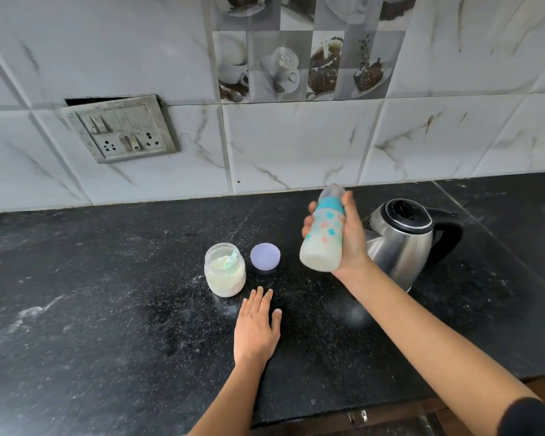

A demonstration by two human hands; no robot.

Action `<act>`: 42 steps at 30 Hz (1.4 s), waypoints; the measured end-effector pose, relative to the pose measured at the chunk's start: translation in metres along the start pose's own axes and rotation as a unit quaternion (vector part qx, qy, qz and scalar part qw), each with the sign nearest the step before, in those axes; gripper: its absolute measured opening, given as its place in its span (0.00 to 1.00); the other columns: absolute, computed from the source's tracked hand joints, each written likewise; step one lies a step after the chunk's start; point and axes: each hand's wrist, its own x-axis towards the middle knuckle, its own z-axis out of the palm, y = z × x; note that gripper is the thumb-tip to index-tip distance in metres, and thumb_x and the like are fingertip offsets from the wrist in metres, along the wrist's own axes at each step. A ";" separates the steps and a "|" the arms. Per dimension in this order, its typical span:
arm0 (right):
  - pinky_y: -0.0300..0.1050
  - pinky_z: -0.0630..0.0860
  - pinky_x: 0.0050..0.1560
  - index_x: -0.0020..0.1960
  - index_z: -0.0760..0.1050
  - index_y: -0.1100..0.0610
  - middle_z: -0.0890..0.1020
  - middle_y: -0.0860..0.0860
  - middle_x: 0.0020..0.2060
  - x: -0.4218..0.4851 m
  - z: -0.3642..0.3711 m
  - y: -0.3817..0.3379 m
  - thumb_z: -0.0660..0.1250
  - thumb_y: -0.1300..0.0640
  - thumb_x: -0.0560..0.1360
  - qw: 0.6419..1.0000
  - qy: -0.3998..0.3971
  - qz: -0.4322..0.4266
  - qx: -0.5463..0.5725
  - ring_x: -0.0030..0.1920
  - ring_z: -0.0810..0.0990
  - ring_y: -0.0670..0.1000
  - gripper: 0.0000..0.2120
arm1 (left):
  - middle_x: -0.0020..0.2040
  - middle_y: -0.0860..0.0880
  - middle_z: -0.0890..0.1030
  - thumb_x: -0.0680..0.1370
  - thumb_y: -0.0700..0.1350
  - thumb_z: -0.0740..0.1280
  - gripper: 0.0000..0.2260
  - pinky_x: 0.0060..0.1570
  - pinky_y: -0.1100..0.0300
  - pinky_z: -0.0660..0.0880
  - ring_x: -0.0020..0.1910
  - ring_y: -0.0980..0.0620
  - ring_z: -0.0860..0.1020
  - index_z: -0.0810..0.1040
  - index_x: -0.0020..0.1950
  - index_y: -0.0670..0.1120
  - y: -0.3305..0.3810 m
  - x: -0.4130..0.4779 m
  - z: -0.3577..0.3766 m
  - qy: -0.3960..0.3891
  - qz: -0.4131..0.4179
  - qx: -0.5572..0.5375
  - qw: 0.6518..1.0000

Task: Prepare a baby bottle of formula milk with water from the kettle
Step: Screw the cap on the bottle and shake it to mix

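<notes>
My right hand (351,237) grips a baby bottle (323,237) above the counter, tilted a little, its teal ring and teat on top. White milk fills its lower part. A steel kettle (400,247) with a black lid and handle stands just right of the bottle. An open clear jar of white formula powder (224,272) with a pale green scoop inside stands on the black counter (107,294). Its lilac lid (265,255) lies beside it. My left hand (256,325) rests flat on the counter below the jar and lid, fingers apart, holding nothing.
A tiled wall rises behind the counter, with a switch and socket plate (121,132) at the left. The counter's front edge runs along the lower right, with a cabinet handle (357,416) below it. Powder specks dust the counter near the jar.
</notes>
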 end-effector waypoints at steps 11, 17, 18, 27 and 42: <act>0.40 0.76 0.29 0.41 0.81 0.57 0.78 0.51 0.35 -0.001 0.003 -0.001 0.60 0.38 0.74 1.000 0.001 0.012 -0.015 0.28 0.77 0.50 0.23 | 0.78 0.52 0.55 0.83 0.55 0.51 0.23 0.75 0.62 0.41 0.77 0.56 0.49 0.57 0.77 0.51 0.001 0.000 -0.001 0.000 -0.002 0.008 1.000; 0.44 0.76 0.32 0.60 0.72 0.52 0.79 0.54 0.40 -0.009 -0.004 0.017 0.60 0.39 0.74 0.992 -0.064 0.037 -0.107 0.31 0.78 0.52 0.21 | 0.78 0.52 0.55 0.82 0.55 0.51 0.24 0.75 0.61 0.41 0.77 0.56 0.48 0.56 0.77 0.51 0.000 0.000 0.000 -0.003 -0.004 0.009 1.000; 0.43 0.77 0.31 0.55 0.75 0.55 0.79 0.53 0.39 -0.006 0.000 0.014 0.60 0.39 0.74 0.995 -0.053 0.036 -0.074 0.30 0.78 0.51 0.21 | 0.78 0.52 0.55 0.82 0.55 0.50 0.24 0.75 0.61 0.41 0.77 0.56 0.48 0.56 0.77 0.51 0.000 0.000 0.000 -0.005 -0.004 0.008 1.000; 0.44 0.77 0.32 0.46 0.83 0.52 0.80 0.52 0.40 -0.012 0.001 0.017 0.72 0.38 0.64 0.994 -0.079 0.042 -0.071 0.31 0.79 0.51 0.19 | 0.78 0.52 0.56 0.82 0.55 0.51 0.23 0.75 0.61 0.41 0.77 0.56 0.49 0.57 0.77 0.51 0.000 0.000 0.000 0.000 -0.003 0.006 1.000; 0.42 0.77 0.30 0.53 0.76 0.55 0.79 0.52 0.39 -0.008 -0.002 0.015 0.60 0.38 0.73 0.998 -0.039 0.033 -0.040 0.30 0.78 0.51 0.22 | 0.78 0.52 0.55 0.82 0.55 0.51 0.23 0.75 0.61 0.41 0.77 0.56 0.49 0.57 0.77 0.51 -0.001 0.000 0.000 -0.002 -0.002 0.008 1.000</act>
